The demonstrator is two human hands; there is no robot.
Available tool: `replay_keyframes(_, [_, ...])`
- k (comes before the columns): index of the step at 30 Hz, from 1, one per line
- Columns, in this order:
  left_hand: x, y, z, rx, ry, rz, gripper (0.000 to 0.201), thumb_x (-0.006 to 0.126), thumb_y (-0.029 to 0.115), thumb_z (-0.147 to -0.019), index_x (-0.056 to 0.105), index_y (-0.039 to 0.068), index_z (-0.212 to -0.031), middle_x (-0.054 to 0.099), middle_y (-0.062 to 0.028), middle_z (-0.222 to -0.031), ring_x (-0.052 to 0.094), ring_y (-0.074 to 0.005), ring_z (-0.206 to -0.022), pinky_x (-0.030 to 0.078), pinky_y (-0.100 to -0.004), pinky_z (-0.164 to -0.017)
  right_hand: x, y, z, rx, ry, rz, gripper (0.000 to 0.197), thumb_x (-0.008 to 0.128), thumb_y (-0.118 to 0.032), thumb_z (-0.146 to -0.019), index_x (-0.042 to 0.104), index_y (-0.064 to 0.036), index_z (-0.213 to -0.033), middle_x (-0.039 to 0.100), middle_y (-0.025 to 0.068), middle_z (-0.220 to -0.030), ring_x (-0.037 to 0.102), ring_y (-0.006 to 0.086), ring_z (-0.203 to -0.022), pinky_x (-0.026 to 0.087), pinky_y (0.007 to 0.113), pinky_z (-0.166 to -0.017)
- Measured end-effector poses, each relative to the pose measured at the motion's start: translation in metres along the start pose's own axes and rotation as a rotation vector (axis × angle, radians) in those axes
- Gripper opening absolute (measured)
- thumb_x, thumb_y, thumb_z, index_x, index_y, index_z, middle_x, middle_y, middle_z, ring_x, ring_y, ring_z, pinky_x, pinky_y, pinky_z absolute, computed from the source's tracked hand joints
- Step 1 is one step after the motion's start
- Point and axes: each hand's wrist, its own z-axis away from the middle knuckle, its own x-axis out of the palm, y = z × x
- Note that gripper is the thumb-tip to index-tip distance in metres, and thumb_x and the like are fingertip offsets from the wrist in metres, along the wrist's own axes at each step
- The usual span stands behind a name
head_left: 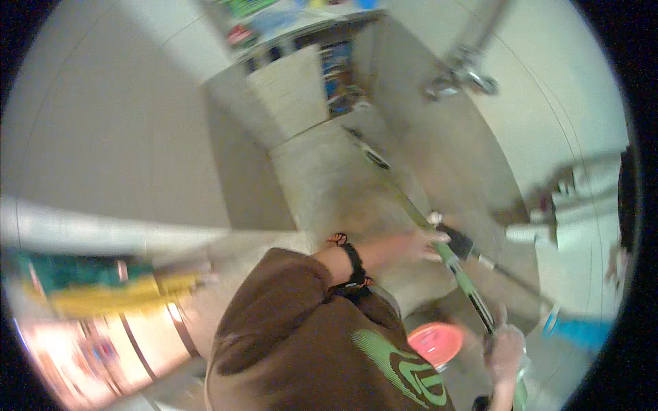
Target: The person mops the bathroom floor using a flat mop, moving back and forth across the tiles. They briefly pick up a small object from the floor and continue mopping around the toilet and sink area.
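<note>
Far left, we are noting a yellow-and-green item (pixel 110 298), too blurred for us to name. Farther in, a pale panel (pixel 291 92) is standing beside cluttered shelves (pixel 337 72). Toward the middle, a brown shirt (pixel 295 329) is filling the lower view; a black wristband (pixel 354 264) is showing above it. Next, the left hand (pixel 428 245) is gripping a long green pole (pixel 468 286) in its fingers, the pole slanting from upper middle to lower right. Below, a pink basin (pixel 436 344) is sitting near the shirt. Just right, a dark-headed rod (pixel 458 241) is lying beside the pole. Farther right, the right hand (pixel 506 353), blurred, is holding the pole's lower part, fingers wrapping it; beyond, a blue object (pixel 582 332) is showing
</note>
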Motion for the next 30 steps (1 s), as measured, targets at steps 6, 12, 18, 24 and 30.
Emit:
replay_keyframes(6, [0.093,-0.069,-0.028,0.578,0.204,-0.869,0.040,0.071,0.034,-0.083,0.060,-0.002,-0.097,0.059,-0.0229,-0.098,0.058,-0.0343,-0.095,0.047,-0.0468,-0.074,-0.044,0.084,-0.033,0.011,-0.324,0.274,0.062,0.066,-0.021,-0.083,0.044,-0.0076,-0.139,0.065,0.0176,-0.083,0.064,0.0324,-0.079,0.051,0.042,-0.070])
replay_keyframes(12, [0.100,-0.136,-0.032,0.463,0.163,-1.029,0.036,0.067,0.032,-0.085,0.062,-0.004,-0.086,0.062,-0.0197,-0.076,0.061,-0.0312,-0.074,0.049,-0.0427,-0.070,-0.076,0.053,-0.073,-0.059,-0.545,0.227,0.059,0.070,-0.026,-0.083,0.049,-0.0061,-0.134,0.065,0.0148,-0.095,0.063,0.0281,-0.085,0.050,0.039,-0.075])
replay_keyframes(18, [0.083,-0.168,0.061,0.665,0.389,-0.997,0.028,0.068,0.029,-0.081,0.061,0.003,-0.088,0.064,-0.0198,-0.079,0.061,-0.0364,-0.070,0.048,-0.0463,-0.065,-0.083,-0.012,-0.061,0.023,-0.785,0.108,0.057,0.074,-0.032,-0.083,0.054,-0.0046,-0.128,0.066,0.0121,-0.108,0.062,0.0239,-0.092,0.050,0.036,-0.080])
replay_keyframes(24, [0.094,-0.160,0.277,0.162,0.805,-0.662,0.019,0.062,0.023,-0.088,0.063,0.006,-0.098,0.061,-0.0156,-0.073,0.061,-0.0351,-0.070,0.048,-0.0442,-0.068,-0.039,-0.143,-0.032,-0.206,-0.793,-0.243,0.058,0.072,-0.036,-0.086,0.051,-0.0058,-0.130,0.061,0.0090,-0.113,0.058,0.0227,-0.098,0.048,0.035,-0.079])
replay_keyframes(30, [0.098,-0.190,0.526,-0.080,1.135,-0.897,0.021,0.063,0.026,-0.087,0.063,0.008,-0.098,0.064,-0.0169,-0.082,0.063,-0.0359,-0.078,0.049,-0.0458,-0.069,0.011,-0.345,0.046,-0.817,-0.409,0.700,0.051,0.063,-0.028,-0.091,0.047,-0.0113,-0.137,0.066,0.0160,-0.096,0.062,0.0220,-0.092,0.050,0.039,-0.074])
